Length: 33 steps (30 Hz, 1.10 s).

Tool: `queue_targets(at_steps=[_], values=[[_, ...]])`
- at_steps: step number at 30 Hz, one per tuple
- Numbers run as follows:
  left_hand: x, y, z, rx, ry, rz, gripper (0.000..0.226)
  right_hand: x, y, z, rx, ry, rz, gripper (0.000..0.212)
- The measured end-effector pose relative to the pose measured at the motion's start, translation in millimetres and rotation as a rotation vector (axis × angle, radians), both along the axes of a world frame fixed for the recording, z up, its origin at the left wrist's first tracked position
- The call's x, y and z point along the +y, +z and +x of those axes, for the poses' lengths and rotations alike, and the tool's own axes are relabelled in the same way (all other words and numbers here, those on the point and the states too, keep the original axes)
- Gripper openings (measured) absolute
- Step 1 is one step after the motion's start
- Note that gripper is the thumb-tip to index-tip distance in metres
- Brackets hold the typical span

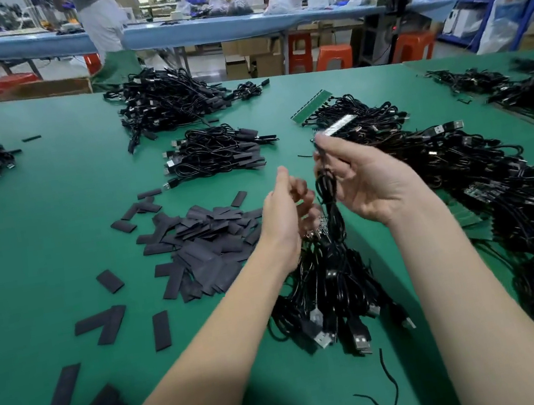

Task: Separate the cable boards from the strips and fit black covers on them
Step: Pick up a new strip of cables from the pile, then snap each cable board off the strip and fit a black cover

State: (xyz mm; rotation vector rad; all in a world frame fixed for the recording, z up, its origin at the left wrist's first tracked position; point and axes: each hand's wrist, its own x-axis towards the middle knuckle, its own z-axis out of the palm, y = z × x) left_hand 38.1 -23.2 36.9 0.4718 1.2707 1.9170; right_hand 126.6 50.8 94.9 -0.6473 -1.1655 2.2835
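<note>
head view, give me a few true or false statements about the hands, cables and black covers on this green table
1. The right hand pinches a thin black cable that hangs down from its fingers. True.
2. The flat black rectangular covers are stacked in a box. False: they lie in a loose pile on the green table, with some scattered round it.
3. The left hand grips one of the covers. False: no cover is in it; its fingers curl beside the cable bundle.
4. A green strip of boards lies on the table beyond the hands. True.
5. The heap of black USB cables lies below the hands. True.
</note>
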Motion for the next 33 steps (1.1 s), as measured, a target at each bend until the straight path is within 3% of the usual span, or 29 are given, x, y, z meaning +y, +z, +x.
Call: queue_targets(at_steps=[2, 5, 8, 12, 16, 18, 22, 26, 28, 30, 33], values=[[-3, 0, -3, -0.091, -0.018, 0.076, 0.042, 3, -10, -6, -0.105, -0.105, 0.171, 0.01], [-6, -1, -5, -0.042, -0.067, 0.111, 0.028, 7, -21, -8, -0.2, -0.236, 0.343, 0.013], [-6, -2, -2, 0.011, -0.147, 0.118, 0.012, 8, -27, -7, -0.216, -0.299, 0.354, 0.012], [-8, -4, -3, -0.005, -0.188, 0.133, 0.019, 8, -31, -7, -0.232, -0.258, 0.353, 0.015], [-8, -5, -6, -0.041, -0.177, 0.069, 0.018, 12, -28, -3, -0.293, -0.186, 0.341, 0.039], [-6, -5, -6, -0.056, -0.169, 0.043, 0.015, 16, -26, -1, -0.354, -0.196, 0.394, 0.041], [-6, -6, -7, -0.079, -0.199, 0.035, 0.004, 19, -21, -1, -0.468, -0.321, 0.658, 0.028], [-7, -5, -9, -0.141, -0.216, 0.026, 0.006, 2, -1, -12, -0.451, -0.406, 1.124, 0.011], [-8, -5, -10, -0.174, -0.216, 0.002, 0.008, -10, 13, -27, -0.461, -0.3, 1.396, 0.003], [-7, -5, -8, -0.205, -0.223, 0.003, 0.016, -23, 26, -47, -0.535, -0.05, 1.618, 0.006], [-11, 2, -7, -0.256, -0.161, -0.079, 0.029, -37, 31, -81, -0.794, 0.321, 1.8, 0.013]])
